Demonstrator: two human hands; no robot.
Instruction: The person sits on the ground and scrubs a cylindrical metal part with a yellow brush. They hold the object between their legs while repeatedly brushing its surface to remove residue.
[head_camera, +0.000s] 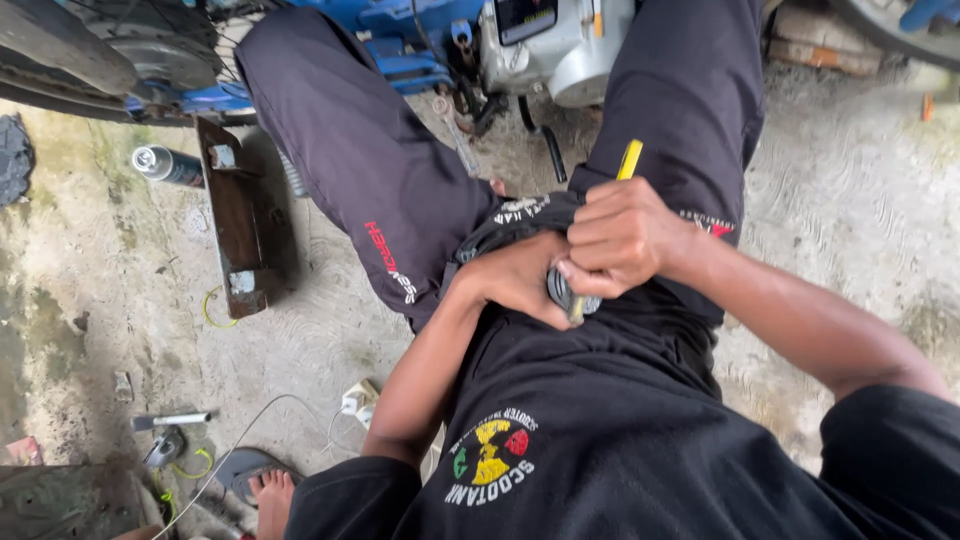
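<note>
Lying on the concrete floor (850, 200) at far left is one spray can (165, 165), dark with a silver top, beside one rusty metal bracket (240, 215). One round emblem (490, 460) in yellow, red and green sits on the black shirt. The right hand (620, 240) has its fingers clenched around one yellow-handled tool (628, 160); the left hand (520, 280) curls around a dark round part (558, 290) in the lap, touching the right.
</note>
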